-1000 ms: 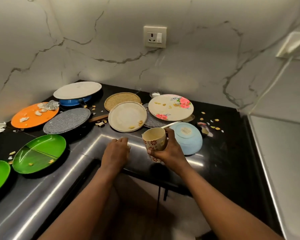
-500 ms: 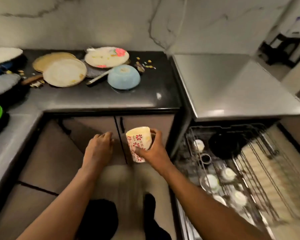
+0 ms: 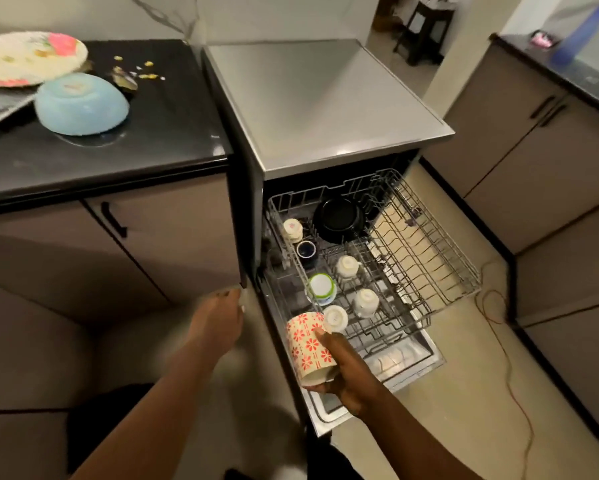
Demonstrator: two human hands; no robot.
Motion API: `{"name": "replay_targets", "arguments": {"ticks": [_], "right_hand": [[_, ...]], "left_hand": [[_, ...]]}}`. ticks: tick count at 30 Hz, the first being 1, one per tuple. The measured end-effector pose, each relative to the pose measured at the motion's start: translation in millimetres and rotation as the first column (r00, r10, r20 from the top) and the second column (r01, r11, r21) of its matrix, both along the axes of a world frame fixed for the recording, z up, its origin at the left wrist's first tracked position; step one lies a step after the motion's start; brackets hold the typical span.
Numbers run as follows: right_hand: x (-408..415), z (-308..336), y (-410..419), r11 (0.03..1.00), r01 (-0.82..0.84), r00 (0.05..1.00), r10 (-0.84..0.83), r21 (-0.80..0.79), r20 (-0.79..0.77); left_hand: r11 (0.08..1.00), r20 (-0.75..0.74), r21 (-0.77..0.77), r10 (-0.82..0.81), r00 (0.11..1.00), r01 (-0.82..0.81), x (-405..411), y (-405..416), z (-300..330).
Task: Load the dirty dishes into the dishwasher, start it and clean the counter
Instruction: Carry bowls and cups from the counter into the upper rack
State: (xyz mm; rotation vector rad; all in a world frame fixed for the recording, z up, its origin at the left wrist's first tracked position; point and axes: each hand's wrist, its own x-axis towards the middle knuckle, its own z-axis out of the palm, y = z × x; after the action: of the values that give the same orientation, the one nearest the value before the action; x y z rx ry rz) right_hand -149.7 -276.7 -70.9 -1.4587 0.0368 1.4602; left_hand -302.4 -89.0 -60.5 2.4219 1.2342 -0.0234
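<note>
On the black counter (image 3: 159,133) at ten o'clock, an upturned blue bowl (image 3: 81,103) touches a soiled floral plate (image 3: 28,58). The left hand (image 3: 216,320), blurred, hangs empty with fingers loosely extended at centre frame. At five o'clock the right hand (image 3: 346,372) grips a red-flowered cup (image 3: 310,344), tilted, at the near corner of the pulled-out dishwasher rack (image 3: 440,258) holding upturned cups.

The right hand (image 3: 346,372) grips a red-flowered cup (image 3: 310,344), tipped mouth-down, over the near end of the pulled-out dishwasher rack (image 3: 429,237). At nine o'clock, the left hand (image 3: 218,320) hangs relaxed. An upturned blue bowl (image 3: 81,103) sits on the black counter (image 3: 173,133) at ten o'clock.
</note>
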Motion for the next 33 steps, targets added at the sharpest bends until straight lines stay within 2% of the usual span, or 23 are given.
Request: {"name": "replay_targets", "arguments": {"ticks": [5,10,14,19,22,24,26,30,33], "right_hand": [[52,-9,-22,0.987,0.162,0.965,-0.159,-0.003,-0.207],[109,-21,-12,0.979,0.196,0.956,-0.178,0.057,-0.232],[164,-23,-5,0.995,0.104,0.987,-0.104,-0.004,-0.123],[240,-45,-8,0.985,0.040,0.971,0.000,-0.165,0.238],[277,-58,-7,0.981,-0.023,0.901,0.105,-0.195,0.422],[293,-64,-2,0.976,-0.049,0.867,0.147,-0.213,0.476],[305,-69,12,0.969,-0.093,0.818,0.206,-0.229,0.537],[311,-76,61,0.915,-0.221,0.557,0.402,-0.337,0.727],[305,-79,110,0.897,-0.310,0.407,0.424,-0.314,0.809]], "left_hand": [[0.997,0.061,-0.053,-0.057,0.996,0.060,61,-13,-15],[0.993,0.050,-0.096,-0.066,0.997,0.071,114,-18,-32],[0.992,0.013,-0.115,-0.056,0.998,0.057,150,-13,-56],[0.982,-0.089,-0.177,-0.077,0.993,0.061,194,-13,-90],[0.987,-0.206,-0.094,-0.145,0.968,0.128,206,-17,-107],[0.991,-0.257,-0.020,-0.136,0.957,0.136,210,-23,-110],[0.994,-0.291,-0.024,-0.112,0.950,0.110,214,-27,-112],[0.996,-0.331,-0.019,-0.094,0.939,0.092,222,-28,-118],[0.999,-0.340,-0.005,-0.041,0.940,0.042,216,-26,-128]]}}
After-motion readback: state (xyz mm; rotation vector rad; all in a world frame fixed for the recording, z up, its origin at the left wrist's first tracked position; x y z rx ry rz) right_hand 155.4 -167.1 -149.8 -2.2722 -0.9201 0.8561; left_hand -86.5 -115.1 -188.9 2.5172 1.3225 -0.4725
